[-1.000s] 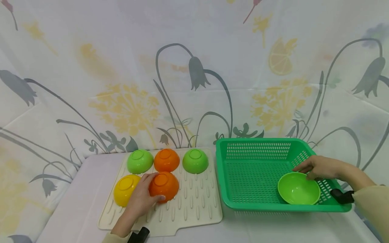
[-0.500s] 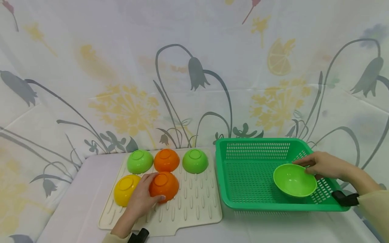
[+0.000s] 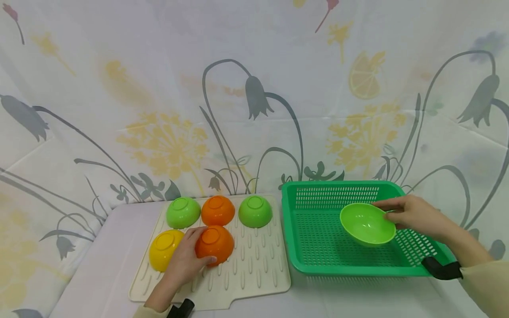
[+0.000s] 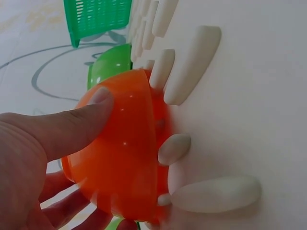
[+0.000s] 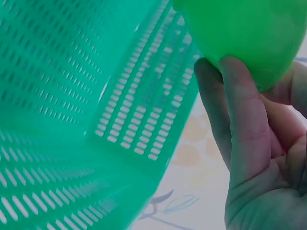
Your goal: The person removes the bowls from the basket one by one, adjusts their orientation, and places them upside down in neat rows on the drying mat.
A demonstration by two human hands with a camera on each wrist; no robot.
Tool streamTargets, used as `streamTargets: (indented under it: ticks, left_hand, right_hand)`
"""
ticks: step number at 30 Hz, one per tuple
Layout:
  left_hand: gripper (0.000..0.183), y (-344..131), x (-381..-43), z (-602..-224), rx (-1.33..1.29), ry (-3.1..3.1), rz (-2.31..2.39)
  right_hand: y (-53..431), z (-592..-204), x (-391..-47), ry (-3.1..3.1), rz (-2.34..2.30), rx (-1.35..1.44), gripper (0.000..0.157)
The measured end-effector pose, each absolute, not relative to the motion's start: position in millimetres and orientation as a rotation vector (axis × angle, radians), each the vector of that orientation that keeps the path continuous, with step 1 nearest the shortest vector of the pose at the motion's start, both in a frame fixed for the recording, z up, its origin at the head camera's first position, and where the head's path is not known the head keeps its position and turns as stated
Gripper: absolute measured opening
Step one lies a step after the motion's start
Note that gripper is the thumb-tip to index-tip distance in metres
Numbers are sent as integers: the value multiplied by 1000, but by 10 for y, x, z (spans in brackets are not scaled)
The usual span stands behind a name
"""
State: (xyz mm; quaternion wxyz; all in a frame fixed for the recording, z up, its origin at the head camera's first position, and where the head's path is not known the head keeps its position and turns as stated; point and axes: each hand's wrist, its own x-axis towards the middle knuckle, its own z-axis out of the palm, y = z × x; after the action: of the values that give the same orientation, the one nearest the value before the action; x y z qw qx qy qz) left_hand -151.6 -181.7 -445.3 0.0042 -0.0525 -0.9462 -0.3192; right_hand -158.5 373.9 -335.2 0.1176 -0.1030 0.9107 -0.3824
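My right hand (image 3: 417,218) pinches the rim of a light green bowl (image 3: 367,225), which it holds tilted, hollow side up, over the green basket (image 3: 298,267). In the right wrist view the fingers lie under that bowl (image 5: 249,38) with the thumb at its edge. On the left, my left hand (image 3: 184,260) curls round an upside-down orange bowl (image 3: 216,247) on the ribbed cream drying mat (image 3: 258,282). The left wrist view shows the thumb on the side of this orange bowl (image 4: 120,148) and the fingers beneath, its rim against the mat's ridges.
A yellow bowl (image 3: 162,251) sits upside down left of my left hand. Behind are a green bowl (image 3: 183,213), another orange bowl (image 3: 218,211) and a second green bowl (image 3: 255,212), all upside down. A flower-printed cloth (image 3: 254,132) hangs behind the table (image 3: 99,265).
My right hand has lifted the light green bowl from the basket's right end and carried it up and to the left. The left hand stays on the orange bowl.
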Motion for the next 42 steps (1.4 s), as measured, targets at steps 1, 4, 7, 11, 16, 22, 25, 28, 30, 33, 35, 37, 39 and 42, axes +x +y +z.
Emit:
streamTargets:
  ticks: [1,4,7,11,16,22,25,28,30,33,35,37,39,42]
  left_hand:
    - [81,-1817,-1516,-4453,-166,-2964,-999]
    - [81,-1817,-1522,-4458,-172,-2964,-999]
    - [81,-1820,-1522,-4461,-179,-2962,-1001]
    - [81,-1825,-1524,-4461,-185,-2962,-1015]
    - [81,-1831,-1518,-4453,-208,-2955,-1003]
    - [82,-1819,-1509,-4442,-222,-2953,-1004]
    - [82,-1818,-1503,-4440,-223,-2957,-1006]
    - [83,-1817,-1503,-4437,-222,-2958,-1014]
    - [83,-1815,-1503,-4433,-219,-2958,-1017]
    - [82,-1811,-1499,-4429,-217,-2955,-1023]
    - [82,-1807,-1495,-4423,-220,-2952,-1025]
    - [81,-1805,-1493,-4413,-225,-2949,-1033]
    - [81,-1806,-1489,-4403,-225,-2946,-1044]
    - [80,-1805,-1489,-4383,-228,-2941,-1058]
  right_hand:
    - [3715,-3346,-1568,2678,-1117,-293,44]
    - [3645,-3326,-1517,2708,-1120,-280,44]
    - [3576,-3303,-1469,2737,-1123,-258,44]
    - [3479,-3290,-1422,2761,-1148,-254,43]
    - [3346,-3300,-1349,2765,-1180,-233,43]
    - [3163,-3307,-1259,2742,-1245,-175,46]
    - [3054,-3311,-1243,2714,-1301,-182,47]
    - [2937,-3316,-1236,2710,-1333,-190,44]
    - [2866,-3320,-1232,2716,-1340,-199,43]
    - [2769,-3328,-1224,2710,-1355,-207,41]
    - [2705,-3337,-1218,2703,-1365,-215,41]
    - [2635,-3350,-1214,2692,-1378,-227,40]
    - [2560,-3369,-1215,2672,-1395,-226,40]
    - [2436,-3399,-1227,2647,-1422,-227,40]
